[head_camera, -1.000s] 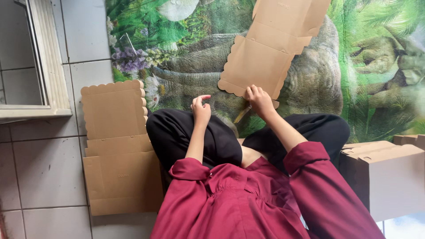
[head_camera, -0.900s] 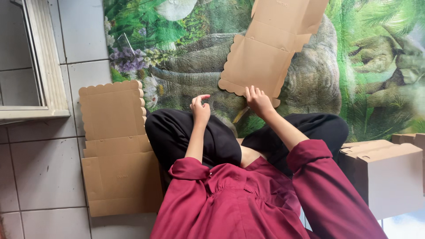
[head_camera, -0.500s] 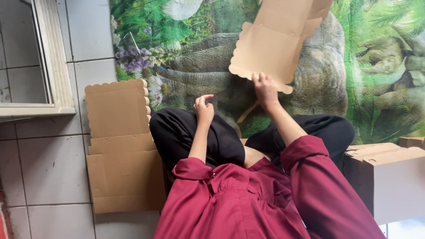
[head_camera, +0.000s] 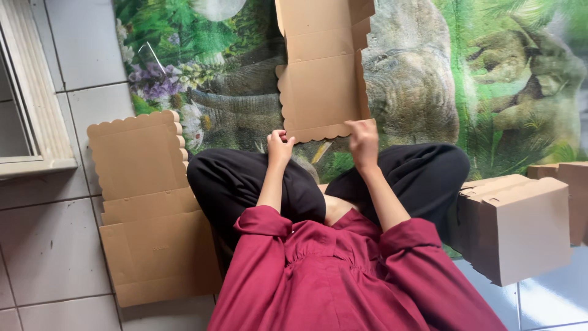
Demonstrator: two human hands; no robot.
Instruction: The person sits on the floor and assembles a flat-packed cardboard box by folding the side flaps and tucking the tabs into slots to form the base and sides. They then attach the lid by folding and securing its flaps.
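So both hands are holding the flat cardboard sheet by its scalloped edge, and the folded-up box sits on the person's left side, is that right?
One thing is off: the head view shows the folded box on the person's right, not left. The left hand and right hand do grip the flat cardboard sheet at its scalloped edge.

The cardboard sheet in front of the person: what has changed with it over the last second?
The flat cardboard sheet has swung from slanting to square in front of the person, its scalloped edge nearest them. The left hand, earlier resting on the knee, now touches that edge; the right hand remains on it. The stack of flat sheets and the folded box stayed put.
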